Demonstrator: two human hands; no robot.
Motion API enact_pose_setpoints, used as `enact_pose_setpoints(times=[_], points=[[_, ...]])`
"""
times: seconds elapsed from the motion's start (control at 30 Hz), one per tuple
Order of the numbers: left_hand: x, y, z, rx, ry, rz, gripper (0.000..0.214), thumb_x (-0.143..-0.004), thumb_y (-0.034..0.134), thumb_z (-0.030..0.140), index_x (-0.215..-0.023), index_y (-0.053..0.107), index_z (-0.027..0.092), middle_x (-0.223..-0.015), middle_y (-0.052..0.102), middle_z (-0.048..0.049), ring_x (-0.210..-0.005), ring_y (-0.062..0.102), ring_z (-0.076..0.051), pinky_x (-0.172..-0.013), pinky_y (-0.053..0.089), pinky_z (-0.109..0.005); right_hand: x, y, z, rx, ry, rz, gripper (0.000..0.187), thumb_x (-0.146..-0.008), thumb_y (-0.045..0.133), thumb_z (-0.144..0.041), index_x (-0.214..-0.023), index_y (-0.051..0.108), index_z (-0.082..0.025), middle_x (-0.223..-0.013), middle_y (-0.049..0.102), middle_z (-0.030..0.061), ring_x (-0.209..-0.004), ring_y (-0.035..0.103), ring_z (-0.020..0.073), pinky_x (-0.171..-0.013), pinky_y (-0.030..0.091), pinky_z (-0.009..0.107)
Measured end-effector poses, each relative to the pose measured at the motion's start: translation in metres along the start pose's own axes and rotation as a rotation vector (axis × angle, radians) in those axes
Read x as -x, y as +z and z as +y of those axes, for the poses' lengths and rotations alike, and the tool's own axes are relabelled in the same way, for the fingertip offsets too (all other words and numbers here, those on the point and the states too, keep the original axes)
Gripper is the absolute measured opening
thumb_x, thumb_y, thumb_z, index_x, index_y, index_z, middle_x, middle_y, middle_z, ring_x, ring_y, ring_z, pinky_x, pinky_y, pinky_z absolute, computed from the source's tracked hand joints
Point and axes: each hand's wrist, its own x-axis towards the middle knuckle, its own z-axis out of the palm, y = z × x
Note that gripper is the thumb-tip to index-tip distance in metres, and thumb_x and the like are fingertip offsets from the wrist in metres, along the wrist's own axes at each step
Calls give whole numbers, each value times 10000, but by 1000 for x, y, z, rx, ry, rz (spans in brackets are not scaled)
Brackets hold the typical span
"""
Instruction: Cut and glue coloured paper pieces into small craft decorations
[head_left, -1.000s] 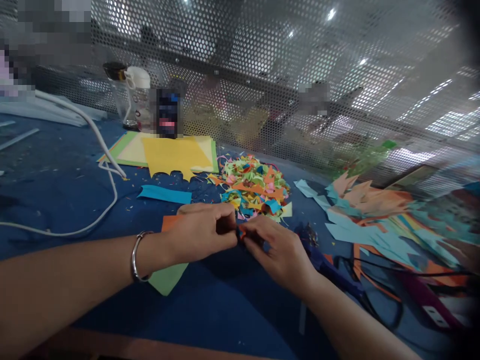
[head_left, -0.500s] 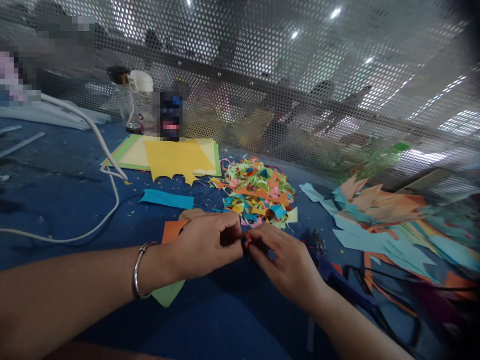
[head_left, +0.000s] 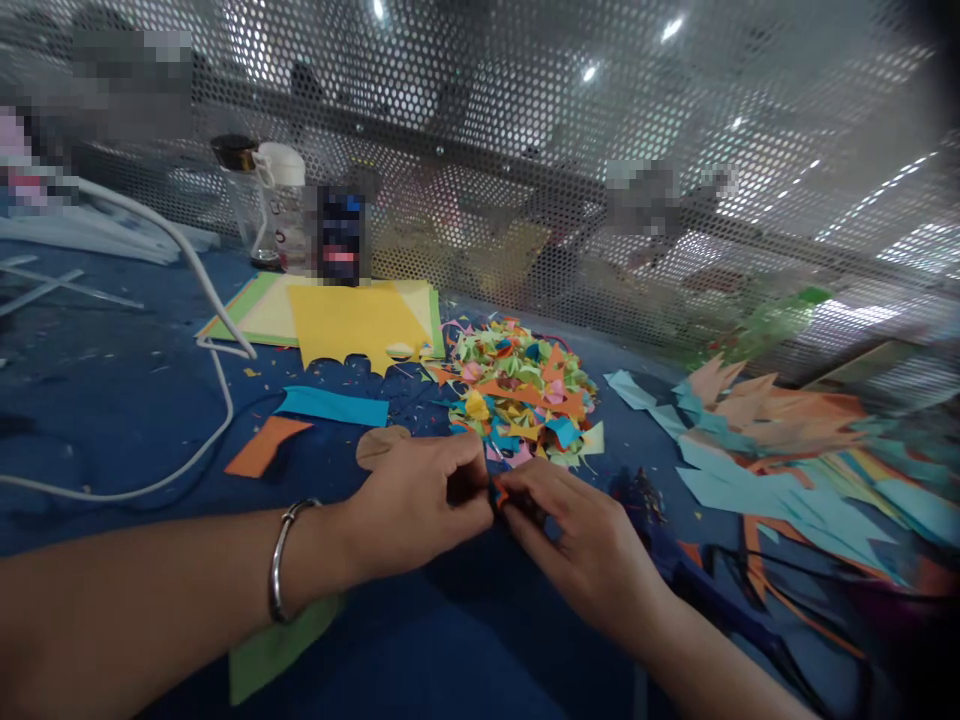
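The left hand (head_left: pixel 416 500) and the right hand (head_left: pixel 585 545) pinch with their fingers (head_left: pixel 466 468) a tiny orange paper piece (head_left: pixel 498 491); it seems light and flimsy, best held at its edges.

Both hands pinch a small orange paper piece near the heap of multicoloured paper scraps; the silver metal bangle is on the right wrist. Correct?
No: the silver metal bangle is on the left wrist, as the head view shows. Left hand and right hand pinch the small orange paper piece near the heap of multicoloured paper scraps.
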Motion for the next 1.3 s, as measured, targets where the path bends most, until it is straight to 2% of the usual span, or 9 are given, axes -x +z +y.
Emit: enact_pose_setpoints(times=[0.23,0.53,0.73,1.1,1.3], points=[[-5,4,-8,98,-6,-16,71,-757,566,205,-703,522,194,-631,560,47,-591,508,-103,-565,361,-241,-2,2,4,-15,50,-31,128,-909,521,-118,-926,618,-201,-812,664,23,-697,638,143,-619,514,249],[-5,3,-5,130,-19,26,62,-741,575,182,-695,534,192,-637,577,40,-600,522,-101,-571,376,-234,-2,0,3,-33,66,13,143,-910,517,-118,-953,609,-219,-824,667,14,-681,647,128,-613,526,230],[-5,4,-5,173,-6,43,62,-782,560,199,-721,549,194,-670,599,33,-631,538,-104,-596,396,-236,-1,0,4,-36,61,65,132,-905,530,-125,-935,610,-226,-827,688,22,-718,673,148,-647,541,247],[-7,1,-2,94,-19,38,65,-773,557,178,-709,547,187,-662,600,30,-632,544,-107,-605,379,-247,-2,3,1,-7,51,107,125,-918,530,-127,-954,620,-206,-847,701,41,-751,687,153,-678,551,255],[-7,4,-4,4,33,48,72,-756,561,154,-699,528,184,-668,599,16,-645,542,-114,-612,378,-246,-1,5,0,73,11,102,135,-924,520,-129,-925,636,-197,-816,714,40,-726,698,159,-672,554,274]])
